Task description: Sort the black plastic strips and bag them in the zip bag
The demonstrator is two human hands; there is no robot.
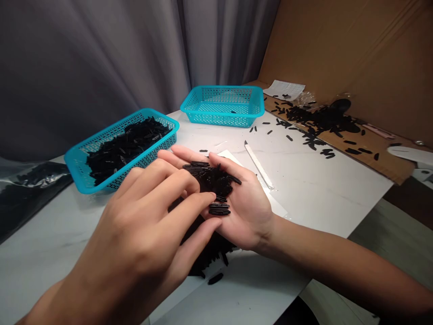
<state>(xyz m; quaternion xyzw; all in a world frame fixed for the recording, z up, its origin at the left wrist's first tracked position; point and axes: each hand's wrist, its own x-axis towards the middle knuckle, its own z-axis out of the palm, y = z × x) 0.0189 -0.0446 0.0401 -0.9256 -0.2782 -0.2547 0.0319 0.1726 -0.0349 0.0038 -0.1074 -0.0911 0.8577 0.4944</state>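
Note:
My right hand [248, 205] is palm up and cupped, holding a heap of small, narrow black plastic pieces [216, 180]. A short stack of the same pieces [219, 209] lies near the heel of that palm. My left hand [158, 216] reaches over it from the left. Its index fingertip touches the palm's pieces, and its thumb tip sits apart, just below the stack; the other fingers are bent and partly hide the heap. Beneath both hands, a dark pile of black pieces [216, 257] lies on the white table [304, 189], mostly covered.
A blue basket [76, 164] full of black pieces stands at left. Another blue basket [189, 108], with a few dark bits, stands behind. A white-handled knife [259, 167] lies on the table. Scattered black pieces [314, 122] spread over cardboard at right. A plastic bag [34, 185] lies far left.

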